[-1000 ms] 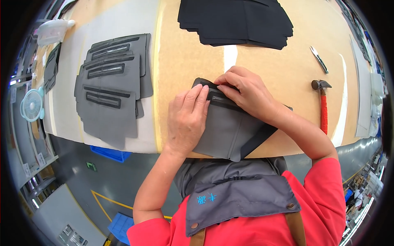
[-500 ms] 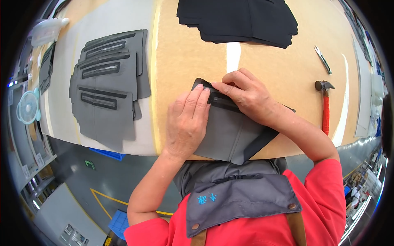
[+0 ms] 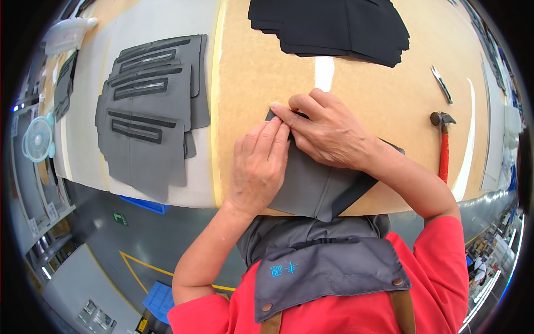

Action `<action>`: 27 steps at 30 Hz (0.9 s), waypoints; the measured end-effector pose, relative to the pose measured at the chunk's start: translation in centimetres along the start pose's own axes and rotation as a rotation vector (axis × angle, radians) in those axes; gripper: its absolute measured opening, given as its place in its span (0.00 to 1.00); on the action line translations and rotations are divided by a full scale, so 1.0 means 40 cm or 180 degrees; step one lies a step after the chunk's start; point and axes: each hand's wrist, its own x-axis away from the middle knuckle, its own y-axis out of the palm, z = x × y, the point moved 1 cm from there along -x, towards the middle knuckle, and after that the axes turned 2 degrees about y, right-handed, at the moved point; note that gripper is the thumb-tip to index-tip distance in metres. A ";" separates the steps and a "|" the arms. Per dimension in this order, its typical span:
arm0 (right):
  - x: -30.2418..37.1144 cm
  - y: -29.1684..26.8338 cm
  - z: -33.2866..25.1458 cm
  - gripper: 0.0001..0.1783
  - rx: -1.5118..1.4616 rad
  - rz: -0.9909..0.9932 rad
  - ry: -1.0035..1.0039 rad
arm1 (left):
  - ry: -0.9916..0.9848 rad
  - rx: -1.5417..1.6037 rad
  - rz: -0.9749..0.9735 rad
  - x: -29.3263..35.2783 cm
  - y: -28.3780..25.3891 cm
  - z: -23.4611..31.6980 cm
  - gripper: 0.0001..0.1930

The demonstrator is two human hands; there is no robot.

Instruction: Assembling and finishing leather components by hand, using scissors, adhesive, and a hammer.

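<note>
Head view: long tan-and-white worktable (image 3: 250, 72) before seated person. Left side, overlapping pile of dark-grey flat panels with black strips (image 3: 147, 106); far side, stack of black cloth-like panels (image 3: 328, 30). Single grey folded panel (image 3: 311, 186) at near edge, under both hands. Right hand (image 3: 332, 132) bent, fingertips bunched at panel's upper-left corner; left hand (image 3: 258, 170) laid flattish, fingertips meeting right's; grip of either hidden, can't tell. Off right, red-handled claw hammer (image 3: 444, 145), slim pointed knife-like tool (image 3: 442, 84).

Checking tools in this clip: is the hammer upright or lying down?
Lying down: the hammer has its red handle stretched along the tabletop.
</note>
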 end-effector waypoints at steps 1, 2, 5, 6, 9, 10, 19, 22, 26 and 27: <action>0.000 -0.001 0.002 0.23 0.0007 0.0007 0.0003 | -0.0003 -0.0022 0.0033 0.001 0.001 -0.001 0.19; 0.001 0.000 0.007 0.23 -0.0153 0.0099 0.0068 | 0.0008 -0.0022 0.0041 -0.001 -0.002 -0.002 0.19; 0.049 -0.007 0.023 0.22 -0.0565 0.0308 0.0405 | -0.0038 0.0080 -0.0041 -0.010 -0.013 0.001 0.21; 0.070 -0.012 0.031 0.19 -0.0831 0.0415 0.0677 | -0.0144 0.0216 -0.0005 -0.015 -0.014 0.001 0.22; 0.087 -0.011 0.035 0.20 -0.0778 0.0412 0.0528 | -0.0252 0.0170 -0.0036 -0.023 -0.011 0.002 0.25; 0.094 -0.015 0.035 0.20 -0.0789 0.0438 0.0515 | -0.0270 0.0002 -0.0102 -0.025 -0.008 0.005 0.26; 0.106 -0.020 0.044 0.24 -0.0201 0.0359 0.0235 | 0.0009 -0.0272 -0.0144 -0.031 0.008 0.029 0.27; 0.114 -0.025 0.041 0.23 -0.0156 0.0414 0.0006 | 0.0009 -0.0344 -0.0178 -0.028 0.002 0.041 0.27; 0.136 -0.023 0.051 0.23 -0.0244 0.0430 0.0177 | 0.0086 -0.0112 -0.0112 -0.031 0.016 0.046 0.28; 0.151 -0.027 0.054 0.22 -0.0396 0.0433 0.0268 | 0.0108 -0.0083 -0.0108 -0.030 0.017 0.050 0.28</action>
